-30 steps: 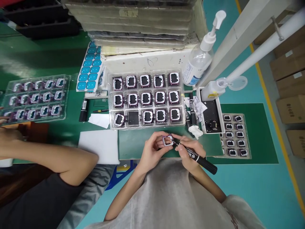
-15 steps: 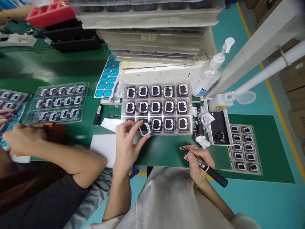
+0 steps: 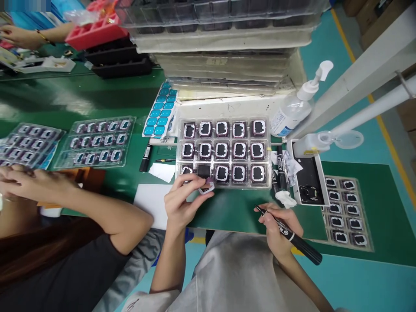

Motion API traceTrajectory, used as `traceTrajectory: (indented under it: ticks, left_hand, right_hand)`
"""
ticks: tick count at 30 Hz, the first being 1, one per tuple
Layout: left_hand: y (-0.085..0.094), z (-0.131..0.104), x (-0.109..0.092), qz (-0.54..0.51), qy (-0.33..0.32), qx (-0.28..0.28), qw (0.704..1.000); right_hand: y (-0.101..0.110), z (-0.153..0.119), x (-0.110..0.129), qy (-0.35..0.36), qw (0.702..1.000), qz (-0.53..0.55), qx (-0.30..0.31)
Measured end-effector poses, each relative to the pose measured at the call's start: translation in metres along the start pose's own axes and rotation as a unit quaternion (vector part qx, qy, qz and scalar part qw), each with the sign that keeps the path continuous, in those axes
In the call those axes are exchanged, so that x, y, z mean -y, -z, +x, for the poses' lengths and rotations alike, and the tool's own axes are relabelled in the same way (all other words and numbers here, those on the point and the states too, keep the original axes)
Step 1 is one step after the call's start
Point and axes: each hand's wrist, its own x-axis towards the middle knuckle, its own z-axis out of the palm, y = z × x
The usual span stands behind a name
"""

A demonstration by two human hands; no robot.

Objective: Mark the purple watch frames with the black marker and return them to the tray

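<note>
Between the thumb and fingers of my left hand (image 3: 185,201) is a small square part with a white rim (image 3: 207,188), tilted at the front edge of a clear plastic tray (image 3: 266,182). Rows of similar dark, white-rimmed parts (image 3: 222,150) fill the tray's pockets; the front-row pocket (image 3: 204,170) just behind my fingers shows dark and bare. My right hand (image 3: 282,227) grips a black marker pen (image 3: 299,243), its tip uncapped and pointing up-left over the green table. The marker is apart from the tray and the part.
Stacked trays (image 3: 224,65) rise behind. A pump bottle (image 3: 294,108) and an open box (image 3: 310,177) stand right, near capped markers (image 3: 281,167). Another filled tray (image 3: 349,212) lies farther right. At left, a co-worker's arm (image 3: 97,203) rests near more trays (image 3: 97,141) and blue stickers (image 3: 160,110).
My left hand has lifted the white-rimmed part out of its front-row pocket and tipped it toward me. The right hand keeps the marker in much the same pose. The whole view has shifted slightly.
</note>
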Motion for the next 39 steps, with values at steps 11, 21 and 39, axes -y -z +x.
traceTrajectory:
  ticks: [11, 21, 39]
  left_hand:
    - [0.005, 0.008, 0.001, 0.049, 0.026, 0.058, 0.997]
    - [0.005, 0.017, -0.004, 0.256, 0.067, 0.177, 0.948]
    - [-0.027, 0.026, -0.012, 0.212, 0.063, 0.078, 0.972]
  right_hand:
    - [-0.001, 0.002, 0.001, -0.004, 1.0, -0.001, 0.001]
    - [0.001, -0.002, 0.0, -0.013, 1.0, -0.006, 0.006]
    - [0.002, -0.001, 0.0, -0.005, 1.0, -0.017, 0.013]
